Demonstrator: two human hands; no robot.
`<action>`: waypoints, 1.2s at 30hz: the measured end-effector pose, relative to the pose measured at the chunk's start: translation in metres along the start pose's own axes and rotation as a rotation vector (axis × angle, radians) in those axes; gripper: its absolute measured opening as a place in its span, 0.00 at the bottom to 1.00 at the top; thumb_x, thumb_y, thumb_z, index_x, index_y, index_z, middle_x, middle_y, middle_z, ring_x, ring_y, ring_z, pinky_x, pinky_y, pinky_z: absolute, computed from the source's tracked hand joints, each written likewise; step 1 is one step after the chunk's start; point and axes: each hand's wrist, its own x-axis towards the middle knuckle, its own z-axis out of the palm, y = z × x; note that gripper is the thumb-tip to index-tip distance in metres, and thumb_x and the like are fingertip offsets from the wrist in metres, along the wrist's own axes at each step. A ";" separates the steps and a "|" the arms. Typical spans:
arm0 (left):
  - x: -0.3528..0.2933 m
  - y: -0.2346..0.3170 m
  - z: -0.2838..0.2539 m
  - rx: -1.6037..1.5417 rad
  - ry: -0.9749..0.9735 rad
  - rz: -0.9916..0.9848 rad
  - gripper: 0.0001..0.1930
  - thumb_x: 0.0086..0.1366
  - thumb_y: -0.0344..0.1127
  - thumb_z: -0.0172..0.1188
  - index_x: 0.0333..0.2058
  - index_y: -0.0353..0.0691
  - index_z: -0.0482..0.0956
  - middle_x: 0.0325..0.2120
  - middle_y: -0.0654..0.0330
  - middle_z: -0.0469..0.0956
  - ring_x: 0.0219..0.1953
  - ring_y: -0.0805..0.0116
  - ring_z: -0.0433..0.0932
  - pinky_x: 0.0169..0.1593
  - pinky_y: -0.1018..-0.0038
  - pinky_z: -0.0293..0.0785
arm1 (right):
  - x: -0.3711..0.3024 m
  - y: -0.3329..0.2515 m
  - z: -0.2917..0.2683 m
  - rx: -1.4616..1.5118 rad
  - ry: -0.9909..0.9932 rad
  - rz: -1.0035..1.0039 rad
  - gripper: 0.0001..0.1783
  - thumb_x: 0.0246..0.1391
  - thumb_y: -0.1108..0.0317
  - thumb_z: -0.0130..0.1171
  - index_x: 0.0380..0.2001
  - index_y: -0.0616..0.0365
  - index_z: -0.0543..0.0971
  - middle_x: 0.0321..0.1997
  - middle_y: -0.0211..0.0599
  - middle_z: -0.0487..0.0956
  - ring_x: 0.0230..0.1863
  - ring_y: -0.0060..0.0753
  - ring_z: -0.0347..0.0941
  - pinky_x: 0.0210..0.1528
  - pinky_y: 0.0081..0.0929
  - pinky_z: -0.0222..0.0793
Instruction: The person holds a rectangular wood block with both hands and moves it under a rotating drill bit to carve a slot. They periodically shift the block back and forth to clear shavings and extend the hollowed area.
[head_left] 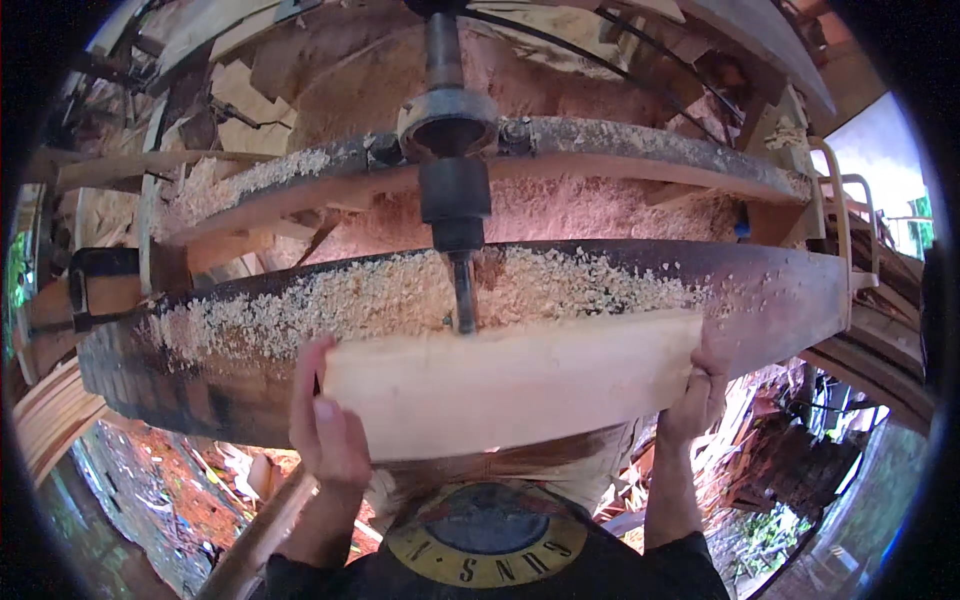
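A pale wooden board (515, 385) lies across the front of a dark work table (775, 300), its near edge reaching past the table's front. My left hand (332, 425) grips the board's left end, thumb and fingers around the edge. At the opposite end, my right hand (698, 392) holds the board with bent fingers. The board's far edge meets a vertical cutter bit (463, 292) held in a dark chuck (455, 195). Whether the bit is turning cannot be made out.
Wood chips (380, 290) cover much of the table behind the board. A chip-strewn wooden beam (650, 150) crosses behind the chuck. Stacked planks (60, 420) stand at the left, and a bent metal handle (835, 200) rises at the right. Scrap wood litters the ground.
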 end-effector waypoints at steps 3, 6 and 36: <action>-0.043 0.006 0.012 -0.312 0.143 0.023 0.32 0.79 0.48 0.44 0.68 0.24 0.61 0.66 0.42 0.67 0.67 0.55 0.67 0.69 0.58 0.62 | 0.000 -0.002 0.004 0.057 -0.069 -0.029 0.12 0.65 0.79 0.39 0.43 0.64 0.74 0.68 0.66 0.72 0.66 0.50 0.71 0.68 0.41 0.65; -0.023 -0.006 -0.005 -0.320 0.103 -0.023 0.32 0.79 0.48 0.43 0.68 0.24 0.62 0.66 0.43 0.67 0.65 0.55 0.68 0.69 0.58 0.64 | -0.004 -0.004 0.016 0.143 -0.088 -0.085 0.12 0.64 0.79 0.40 0.42 0.65 0.74 0.68 0.67 0.72 0.64 0.48 0.72 0.67 0.41 0.66; -0.035 -0.009 -0.023 -0.179 0.127 0.077 0.32 0.79 0.47 0.41 0.69 0.24 0.55 0.65 0.41 0.66 0.65 0.53 0.68 0.68 0.58 0.64 | -0.015 -0.003 0.023 0.047 -0.149 -0.110 0.12 0.63 0.78 0.39 0.42 0.64 0.73 0.70 0.68 0.68 0.69 0.53 0.67 0.72 0.44 0.60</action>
